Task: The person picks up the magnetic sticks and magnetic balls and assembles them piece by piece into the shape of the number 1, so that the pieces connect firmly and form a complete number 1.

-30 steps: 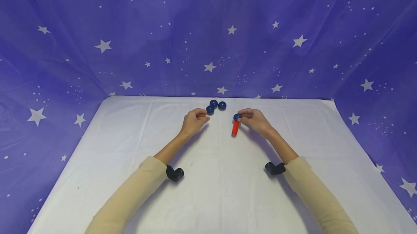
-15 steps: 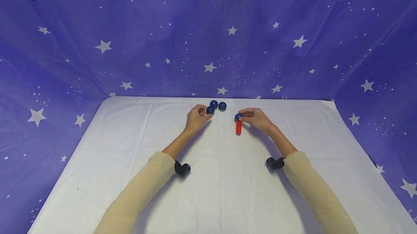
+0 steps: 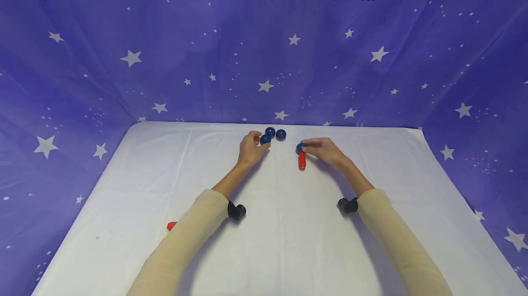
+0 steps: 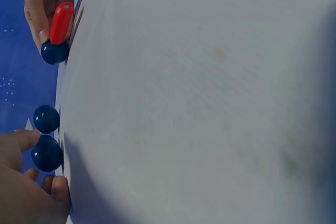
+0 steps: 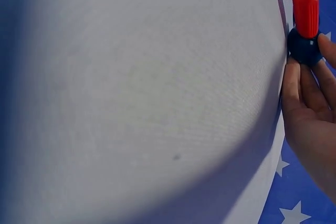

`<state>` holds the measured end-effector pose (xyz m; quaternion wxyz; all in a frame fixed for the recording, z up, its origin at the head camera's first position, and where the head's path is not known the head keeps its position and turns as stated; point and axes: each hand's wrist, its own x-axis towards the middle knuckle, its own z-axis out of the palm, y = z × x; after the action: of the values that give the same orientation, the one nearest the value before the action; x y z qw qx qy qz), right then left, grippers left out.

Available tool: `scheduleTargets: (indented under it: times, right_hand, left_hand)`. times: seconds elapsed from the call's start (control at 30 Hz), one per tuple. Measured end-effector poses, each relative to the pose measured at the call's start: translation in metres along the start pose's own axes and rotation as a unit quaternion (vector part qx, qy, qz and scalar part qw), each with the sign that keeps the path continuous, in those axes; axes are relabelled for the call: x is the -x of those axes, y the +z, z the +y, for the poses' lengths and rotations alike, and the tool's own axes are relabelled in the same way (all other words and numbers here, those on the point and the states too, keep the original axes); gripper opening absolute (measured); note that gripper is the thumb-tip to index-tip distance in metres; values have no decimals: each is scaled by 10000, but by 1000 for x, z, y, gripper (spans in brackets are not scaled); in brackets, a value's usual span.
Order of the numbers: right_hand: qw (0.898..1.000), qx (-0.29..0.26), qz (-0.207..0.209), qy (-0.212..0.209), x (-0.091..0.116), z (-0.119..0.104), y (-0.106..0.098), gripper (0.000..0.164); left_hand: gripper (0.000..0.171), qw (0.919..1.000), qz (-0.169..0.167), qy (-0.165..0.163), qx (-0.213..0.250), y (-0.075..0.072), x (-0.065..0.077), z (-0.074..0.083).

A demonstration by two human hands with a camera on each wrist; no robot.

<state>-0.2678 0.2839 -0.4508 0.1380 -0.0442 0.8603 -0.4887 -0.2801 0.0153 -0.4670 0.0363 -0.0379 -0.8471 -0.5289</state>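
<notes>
My left hand (image 3: 250, 149) curls its fingers and thumb round a dark blue ball (image 3: 265, 139), the nearest of a small group. Two more blue balls, one behind it (image 3: 270, 132) and one to the right (image 3: 281, 134), sit close by. Between its thumb and fingers my right hand (image 3: 326, 151) pinches another blue ball (image 5: 304, 48). A short red ribbed rod (image 5: 306, 9) joins that ball and points toward the camera side, with a grey metallic dot on its free end.
A white cloth covers the table (image 3: 284, 232); a purple starred curtain (image 3: 231, 44) rises behind and beside it. A red piece (image 3: 172, 226) and a bit of yellow (image 3: 165, 236) show beside the left sleeve, partly hidden by it.
My left hand has moved right and forward, its fingers coming round the nearest ball. The red rod under my right hand has swung slightly right. Red and yellow bits now show beside the left sleeve.
</notes>
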Motion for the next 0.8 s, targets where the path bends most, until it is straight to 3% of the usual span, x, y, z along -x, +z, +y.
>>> scheduleTargets:
  times: [0.27, 0.43, 0.8]
  right_hand:
    - [9995, -298, -66, -25, -1, 2, -1, 46]
    - [9997, -233, -40, 23, 0, 4, -1, 44]
    - [9997, -231, -24, 75, -3, 6, 0, 45]
  left_hand:
    - [45, 9999, 16, 88, -87, 4, -4, 1]
    - [42, 9994, 209, 228, -184, 9, -7, -1]
    - [39, 9987, 94, -113, -484, 11, -7, 6]
